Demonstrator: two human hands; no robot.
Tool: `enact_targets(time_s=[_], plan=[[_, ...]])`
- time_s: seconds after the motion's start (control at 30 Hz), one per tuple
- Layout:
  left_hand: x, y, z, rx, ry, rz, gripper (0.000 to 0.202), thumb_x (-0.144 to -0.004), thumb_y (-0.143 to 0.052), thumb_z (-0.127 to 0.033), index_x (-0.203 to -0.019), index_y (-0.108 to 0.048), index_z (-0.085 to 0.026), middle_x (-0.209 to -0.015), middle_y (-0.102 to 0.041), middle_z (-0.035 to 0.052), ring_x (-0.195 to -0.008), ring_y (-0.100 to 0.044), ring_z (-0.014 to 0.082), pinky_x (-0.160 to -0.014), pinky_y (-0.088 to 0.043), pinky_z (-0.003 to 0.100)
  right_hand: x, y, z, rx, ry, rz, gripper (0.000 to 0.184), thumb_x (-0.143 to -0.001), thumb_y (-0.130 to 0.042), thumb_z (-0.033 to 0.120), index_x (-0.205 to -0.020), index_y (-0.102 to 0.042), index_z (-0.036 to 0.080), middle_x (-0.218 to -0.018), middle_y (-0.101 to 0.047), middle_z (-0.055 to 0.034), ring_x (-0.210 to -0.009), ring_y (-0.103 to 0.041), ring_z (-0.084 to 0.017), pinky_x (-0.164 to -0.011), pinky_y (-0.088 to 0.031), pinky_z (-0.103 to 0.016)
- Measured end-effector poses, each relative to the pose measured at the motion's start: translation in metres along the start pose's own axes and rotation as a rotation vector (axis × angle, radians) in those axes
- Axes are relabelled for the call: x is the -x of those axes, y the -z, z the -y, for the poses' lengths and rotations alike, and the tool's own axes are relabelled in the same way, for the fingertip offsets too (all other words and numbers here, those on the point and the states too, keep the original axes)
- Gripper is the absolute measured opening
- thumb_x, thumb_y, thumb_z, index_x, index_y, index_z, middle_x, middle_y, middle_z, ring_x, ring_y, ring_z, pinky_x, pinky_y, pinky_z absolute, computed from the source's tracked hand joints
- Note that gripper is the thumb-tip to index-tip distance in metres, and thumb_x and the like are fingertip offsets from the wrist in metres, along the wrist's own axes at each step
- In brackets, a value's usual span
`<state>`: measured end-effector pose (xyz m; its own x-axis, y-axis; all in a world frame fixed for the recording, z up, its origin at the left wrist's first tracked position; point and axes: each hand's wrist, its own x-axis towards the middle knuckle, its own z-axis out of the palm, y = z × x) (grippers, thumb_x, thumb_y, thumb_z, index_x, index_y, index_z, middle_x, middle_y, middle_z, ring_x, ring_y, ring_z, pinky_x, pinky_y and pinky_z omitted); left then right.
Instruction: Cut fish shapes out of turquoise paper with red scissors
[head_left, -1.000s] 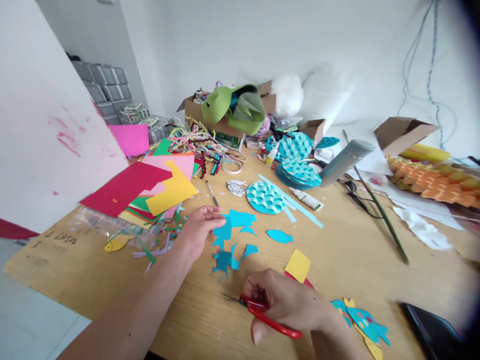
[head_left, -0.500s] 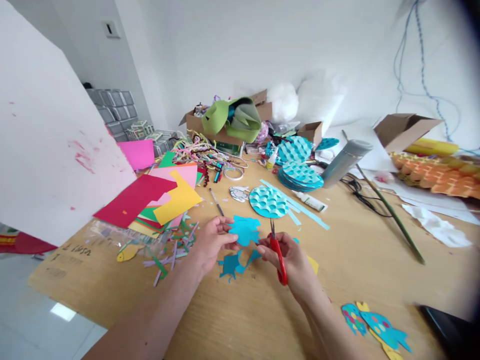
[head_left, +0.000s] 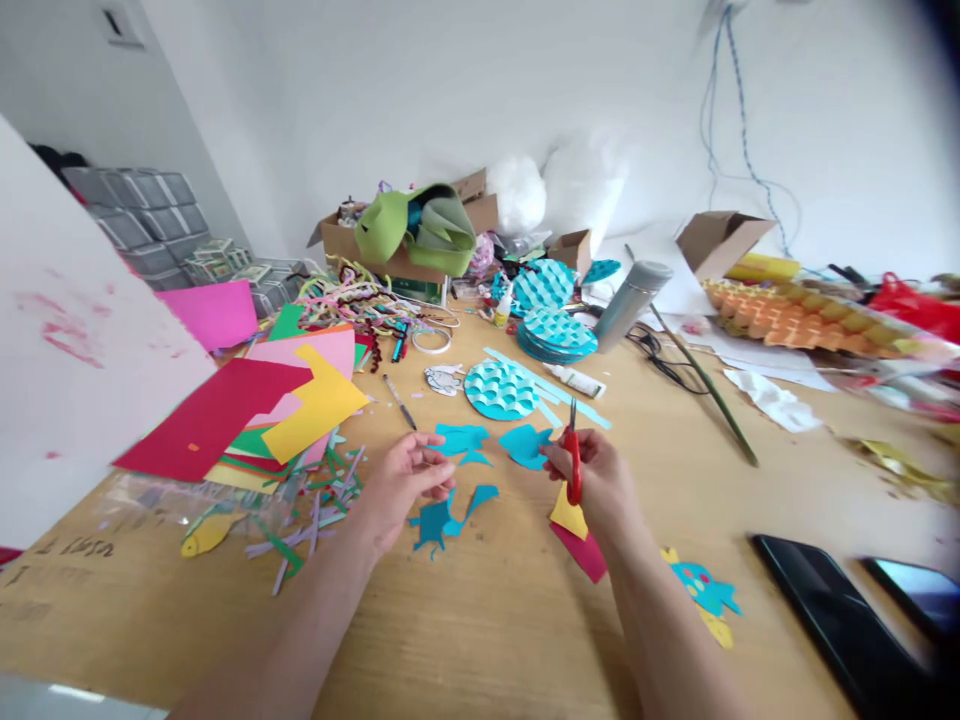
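Note:
My right hand [head_left: 600, 480] grips red-handled scissors [head_left: 574, 462], blades pointing up and away from me. A teal fish-shaped cut-out [head_left: 525, 445] sits right at its fingertips; whether the fingers hold it I cannot tell. My left hand [head_left: 401, 482] is curled in a pinch at the edge of a jagged teal paper scrap [head_left: 463, 440]. More teal offcuts [head_left: 442, 515] lie on the wooden table [head_left: 487, 620] between my hands. A yellow square [head_left: 568, 515] and a red piece [head_left: 585, 552] lie under my right wrist.
A stack of coloured paper sheets [head_left: 262, 410] lies left, with strips [head_left: 315, 500] beside it. Teal scalloped discs [head_left: 501, 388], a glue tube [head_left: 574, 380], a grey bottle [head_left: 630, 300], cardboard boxes and a green stick [head_left: 705, 385] lie beyond. A decorated fish [head_left: 701, 588] and dark phones [head_left: 832, 610] are right.
The teal paper held between both hands has parted into a scrap at my left hand and a fish shape at my right. The view has swung right and my hands moved apart.

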<state>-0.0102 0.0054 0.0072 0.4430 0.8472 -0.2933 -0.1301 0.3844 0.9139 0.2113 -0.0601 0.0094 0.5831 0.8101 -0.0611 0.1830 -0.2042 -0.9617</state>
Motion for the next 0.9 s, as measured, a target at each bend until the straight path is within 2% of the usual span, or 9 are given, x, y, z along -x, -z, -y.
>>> enact_targets(time_s=[0.07,0.23,0.37,0.5,0.6,0.73,0.83,0.9], plan=[[0.000,0.001,-0.001,-0.010,0.008,-0.001,0.049,-0.061,-0.082,-0.028,-0.100,-0.055,-0.016,-0.077,-0.060,-0.0010,-0.065,-0.064,0.0136,-0.059,-0.050,0.026,-0.008,0.009,-0.007,0.111,-0.025,-0.071,0.034,-0.066,-0.073,0.043,-0.076,-0.051,0.020,-0.065,-0.064,-0.0024,-0.055,-0.062,-0.018,-0.051,-0.049,-0.030],[0.002,-0.001,-0.005,-0.041,0.008,-0.013,0.046,-0.061,-0.080,-0.027,-0.099,-0.056,-0.015,-0.076,-0.061,-0.0003,-0.066,-0.063,0.0139,-0.058,-0.049,0.025,-0.019,0.029,-0.014,0.387,-0.006,-0.217,0.027,-0.073,-0.066,0.042,-0.083,-0.052,0.021,-0.076,-0.069,-0.0080,-0.067,-0.064,-0.023,-0.054,-0.046,-0.031],[0.003,-0.002,-0.007,-0.099,-0.052,-0.023,0.046,-0.062,-0.079,-0.031,-0.099,-0.056,-0.015,-0.074,-0.061,-0.0003,-0.067,-0.062,0.0145,-0.058,-0.050,0.026,-0.019,0.040,-0.010,0.624,-0.005,-0.232,0.026,-0.070,-0.069,0.038,-0.081,-0.051,0.022,-0.077,-0.068,-0.0098,-0.069,-0.063,-0.026,-0.054,-0.039,-0.031],[0.000,0.001,-0.005,-0.317,-0.135,-0.005,0.039,-0.065,-0.075,-0.032,-0.097,-0.058,-0.016,-0.078,-0.063,0.0015,-0.072,-0.061,0.0145,-0.065,-0.051,0.027,-0.017,0.041,-0.005,0.796,-0.013,-0.197,0.025,-0.072,-0.068,0.037,-0.081,-0.051,0.022,-0.079,-0.068,-0.0101,-0.071,-0.063,-0.027,-0.054,-0.036,-0.029],[-0.001,0.005,-0.001,-0.508,-0.166,0.122,0.039,-0.066,-0.074,-0.034,-0.097,-0.059,-0.017,-0.085,-0.064,0.0029,-0.079,-0.062,0.0156,-0.070,-0.050,0.028,-0.014,0.038,-0.003,0.875,-0.027,-0.171,0.022,-0.076,-0.065,0.036,-0.085,-0.052,0.021,-0.081,-0.069,-0.0098,-0.072,-0.065,-0.026,-0.054,-0.036,-0.028],[0.001,0.011,0.001,-0.815,-0.137,0.271,0.049,-0.061,-0.079,-0.037,-0.103,-0.062,-0.019,-0.099,-0.066,0.0056,-0.086,-0.061,0.0184,-0.077,-0.048,0.031,-0.012,0.034,-0.003,0.940,-0.018,-0.115,0.018,-0.079,-0.062,0.034,-0.085,-0.053,0.021,-0.079,-0.069,-0.0115,-0.071,-0.066,-0.027,-0.052,-0.035,-0.027],[0.004,0.016,0.001,-0.939,-0.154,0.396,0.047,-0.060,-0.080,-0.029,-0.103,-0.065,-0.020,-0.101,-0.067,0.0052,-0.092,-0.061,0.0199,-0.079,-0.047,0.031,-0.012,0.032,-0.005,0.957,0.003,-0.098,0.017,-0.081,-0.061,0.035,-0.085,-0.052,0.021,-0.080,-0.070,-0.0129,-0.072,-0.066,-0.028,-0.052,-0.035,-0.027],[0.005,0.017,0.001,-0.949,-0.135,0.470,0.037,-0.062,-0.076,-0.021,-0.098,-0.066,-0.020,-0.095,-0.069,0.0035,-0.086,-0.062,0.0179,-0.075,-0.047,0.028,-0.012,0.029,-0.005,0.954,0.021,-0.100,0.018,-0.081,-0.059,0.037,-0.085,-0.052,0.021,-0.079,-0.070,-0.0121,-0.072,-0.066,-0.029,-0.052,-0.036,-0.028]])
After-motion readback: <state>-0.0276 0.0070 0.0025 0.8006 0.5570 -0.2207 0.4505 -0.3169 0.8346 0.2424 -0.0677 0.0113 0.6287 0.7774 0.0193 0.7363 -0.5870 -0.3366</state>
